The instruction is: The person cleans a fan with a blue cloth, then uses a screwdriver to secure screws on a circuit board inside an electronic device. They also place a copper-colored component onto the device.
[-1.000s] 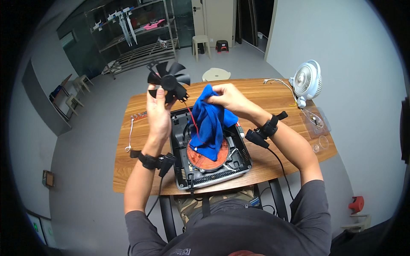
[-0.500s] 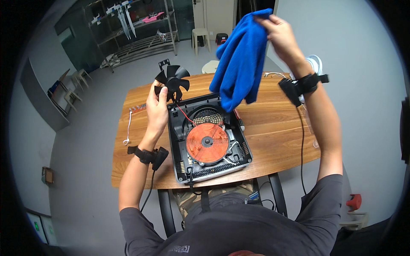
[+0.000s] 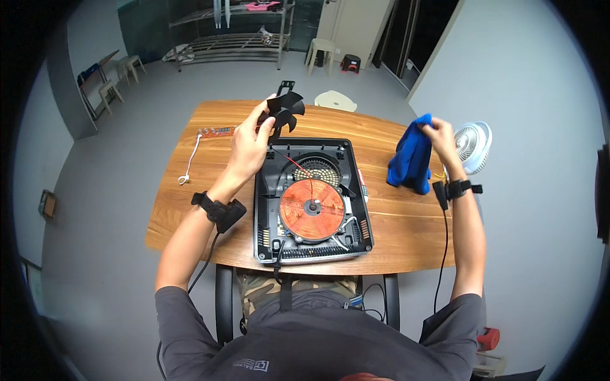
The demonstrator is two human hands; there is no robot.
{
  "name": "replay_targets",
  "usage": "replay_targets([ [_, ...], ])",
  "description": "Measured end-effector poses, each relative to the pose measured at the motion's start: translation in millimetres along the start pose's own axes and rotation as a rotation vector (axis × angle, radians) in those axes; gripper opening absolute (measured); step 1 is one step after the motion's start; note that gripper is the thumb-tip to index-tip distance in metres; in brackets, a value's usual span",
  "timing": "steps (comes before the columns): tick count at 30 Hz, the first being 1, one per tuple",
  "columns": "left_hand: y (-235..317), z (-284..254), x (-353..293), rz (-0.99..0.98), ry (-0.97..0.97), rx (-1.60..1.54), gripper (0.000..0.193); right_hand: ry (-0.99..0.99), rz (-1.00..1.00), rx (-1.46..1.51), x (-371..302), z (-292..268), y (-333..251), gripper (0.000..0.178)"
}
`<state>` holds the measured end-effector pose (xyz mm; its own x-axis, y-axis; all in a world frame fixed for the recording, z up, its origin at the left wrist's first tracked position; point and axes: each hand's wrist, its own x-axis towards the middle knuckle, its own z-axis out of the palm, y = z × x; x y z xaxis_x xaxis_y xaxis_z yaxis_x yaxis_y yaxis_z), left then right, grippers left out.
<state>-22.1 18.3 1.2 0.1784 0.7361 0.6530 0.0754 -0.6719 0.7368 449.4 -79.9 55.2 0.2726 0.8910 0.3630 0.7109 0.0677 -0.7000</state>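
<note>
My left hand (image 3: pixel 250 143) is closed on a black cooling fan (image 3: pixel 285 110), held up above the far left corner of an opened induction cooker (image 3: pixel 262 209). A red wire (image 3: pixel 298 166) runs from the fan down into the housing. Inside the cooker lies a round copper coil (image 3: pixel 311 216), with a round vent grille (image 3: pixel 318 171) behind it. Over the right side of the table, my right hand (image 3: pixel 443 141) pinches the top of a blue cloth (image 3: pixel 410 159), which hangs bunched, its lower edge at the tabletop.
The cooker rests on a wooden table (image 3: pixel 406 235). At the far left lie a small circuit board (image 3: pixel 217 132) and a white cable (image 3: pixel 190 157). A white desk fan (image 3: pixel 471 147) stands by my right hand. Beyond the table are a stool (image 3: pixel 335 100) and a metal rack (image 3: pixel 229 44).
My right hand has lowered the blue cloth from high up to the table's right side. The fan stays in my left hand, turned more edge-on. The whole view has shifted.
</note>
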Motion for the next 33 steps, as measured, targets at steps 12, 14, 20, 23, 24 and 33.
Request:
replay_targets([
  [12,16,-53,-1,0.039,-0.03,0.202,0.036,-0.382,-0.056,-0.335,-35,102,26,0.028],
  [14,15,-56,-7,0.145,-0.114,0.407,0.038,-0.481,-0.054,-0.414,-42,109,28,0.031],
  [20,13,-24,-19,0.322,-0.424,0.521,0.043,-0.605,-0.142,-0.376,-53,99,5,0.043],
  [23,11,-3,-17,0.409,-0.54,0.589,0.048,-0.526,-0.168,-0.371,-49,91,-9,0.041],
  [24,6,4,-16,0.457,-0.559,0.589,0.049,-0.516,-0.167,-0.292,-47,93,-26,0.041],
  [33,-9,46,-4,0.621,-0.71,0.638,0.06,-0.618,-0.144,0.048,-38,145,-52,0.049],
])
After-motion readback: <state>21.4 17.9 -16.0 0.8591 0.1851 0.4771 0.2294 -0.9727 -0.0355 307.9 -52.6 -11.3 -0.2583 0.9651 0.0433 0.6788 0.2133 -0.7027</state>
